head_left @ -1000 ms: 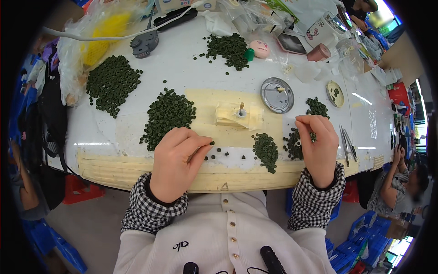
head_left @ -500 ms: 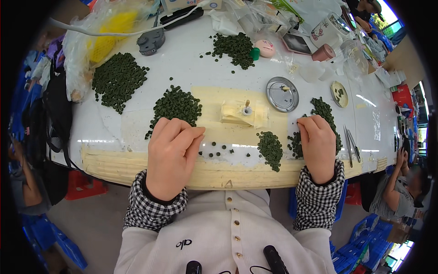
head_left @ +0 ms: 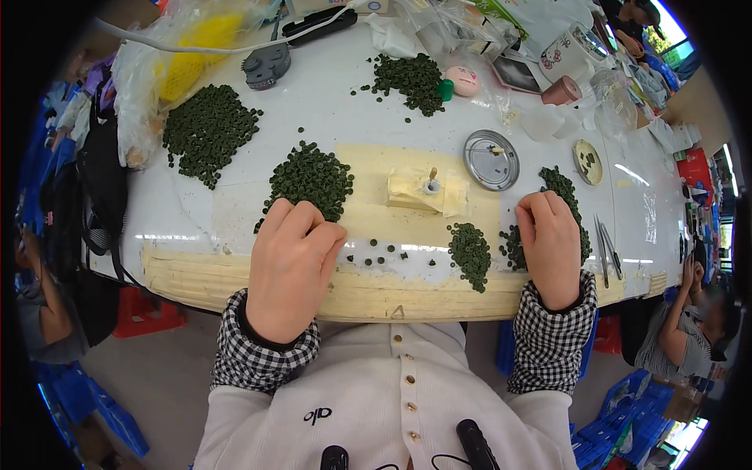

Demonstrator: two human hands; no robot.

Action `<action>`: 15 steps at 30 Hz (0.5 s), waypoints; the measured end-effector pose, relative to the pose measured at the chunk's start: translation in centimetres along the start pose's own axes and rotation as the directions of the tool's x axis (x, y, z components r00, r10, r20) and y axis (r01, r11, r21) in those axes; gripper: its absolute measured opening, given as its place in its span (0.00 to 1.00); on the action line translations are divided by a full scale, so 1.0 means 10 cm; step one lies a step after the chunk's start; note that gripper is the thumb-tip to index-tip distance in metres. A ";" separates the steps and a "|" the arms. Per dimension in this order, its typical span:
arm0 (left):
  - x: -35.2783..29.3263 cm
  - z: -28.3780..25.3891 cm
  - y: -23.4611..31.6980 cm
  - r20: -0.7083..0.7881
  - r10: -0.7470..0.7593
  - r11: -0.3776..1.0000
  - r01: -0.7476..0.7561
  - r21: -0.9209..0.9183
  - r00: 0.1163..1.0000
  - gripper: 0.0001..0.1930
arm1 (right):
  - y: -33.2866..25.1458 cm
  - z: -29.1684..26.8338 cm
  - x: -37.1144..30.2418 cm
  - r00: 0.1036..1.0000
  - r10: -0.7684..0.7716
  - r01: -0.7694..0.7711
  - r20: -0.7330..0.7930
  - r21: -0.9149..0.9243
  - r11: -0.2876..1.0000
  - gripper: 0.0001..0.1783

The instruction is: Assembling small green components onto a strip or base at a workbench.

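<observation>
My left hand (head_left: 291, 266) rests knuckles-up on the white table (head_left: 329, 110), its fingers curled together at the near edge of a pile of small dark green pieces (head_left: 312, 174). A few loose green pieces (head_left: 377, 254) lie just to its right. Over at the right, my right hand (head_left: 551, 249) lies with fingers curled on another green pile (head_left: 561, 185). A smaller green heap (head_left: 470, 249) sits between the two hands. What the fingertips hold is hidden. Beyond the hands stands a taped block with a small upright pin (head_left: 429, 188).
A round metal lid (head_left: 491, 159) and a small round dish (head_left: 585, 162) lie behind my right hand, tweezers (head_left: 607, 247) to its right. More green piles sit far left (head_left: 207, 131) and at the back (head_left: 407, 74). Bags, cups and clutter line the far edge. Another person (head_left: 689, 321) sits at the right.
My left fingers have drawn back from the loose pieces and curled in by the large pile. My right hand has stayed on its pile, fingers more tucked.
</observation>
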State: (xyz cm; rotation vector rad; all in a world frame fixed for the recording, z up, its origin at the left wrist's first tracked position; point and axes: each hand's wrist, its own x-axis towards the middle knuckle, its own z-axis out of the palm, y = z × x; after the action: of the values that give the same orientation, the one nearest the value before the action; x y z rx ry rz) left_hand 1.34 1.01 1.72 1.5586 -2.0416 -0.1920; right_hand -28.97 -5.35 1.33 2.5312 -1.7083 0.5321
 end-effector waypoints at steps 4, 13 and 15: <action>0.01 0.00 -0.02 0.004 0.006 1.000 -0.006 -0.003 1.000 0.06 | 0.02 0.01 0.01 0.999 -0.029 0.029 -0.023 0.002 1.000 0.06; 0.04 -0.01 -0.02 -0.081 0.023 0.999 -0.026 -0.045 0.996 0.07 | -0.10 -0.18 -0.05 0.974 0.141 -0.067 -0.177 0.369 0.927 0.06; 0.02 -0.02 0.01 -0.089 -0.093 0.970 0.069 -0.233 0.992 0.06 | -0.23 -0.23 -0.08 0.975 0.113 -0.018 -0.192 0.440 0.898 0.07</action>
State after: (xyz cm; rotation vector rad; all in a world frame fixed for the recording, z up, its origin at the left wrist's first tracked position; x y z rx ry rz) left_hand 1.33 0.89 1.99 1.4774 -1.8101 -0.3614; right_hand -27.74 -3.23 3.58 2.5630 -1.7594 1.2748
